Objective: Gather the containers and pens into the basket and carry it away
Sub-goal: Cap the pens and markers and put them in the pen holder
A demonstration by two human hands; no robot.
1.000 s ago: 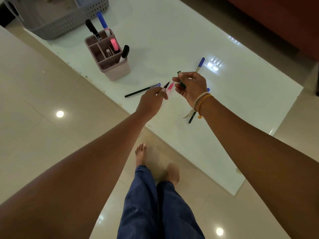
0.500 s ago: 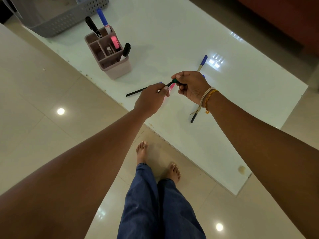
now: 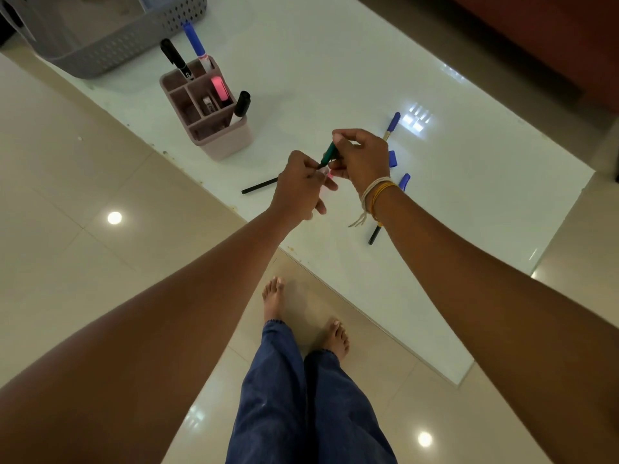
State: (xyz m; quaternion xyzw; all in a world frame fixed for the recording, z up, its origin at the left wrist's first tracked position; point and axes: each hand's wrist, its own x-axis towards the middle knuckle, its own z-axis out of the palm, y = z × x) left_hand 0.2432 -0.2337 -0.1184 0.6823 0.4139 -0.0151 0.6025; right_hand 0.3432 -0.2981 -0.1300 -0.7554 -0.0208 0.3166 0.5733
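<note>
Over the white desk, the right hand pinches a green pen; the left hand grips its lower tip. The pen holder stands beyond them, the basket farther behind it. Tugged unevenly, the pen could slip and fall.

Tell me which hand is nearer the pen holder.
Left. The left hand is just right of and in front of the pen holder; the right hand is farther right, beyond the left one, gripping a green pen.
</note>
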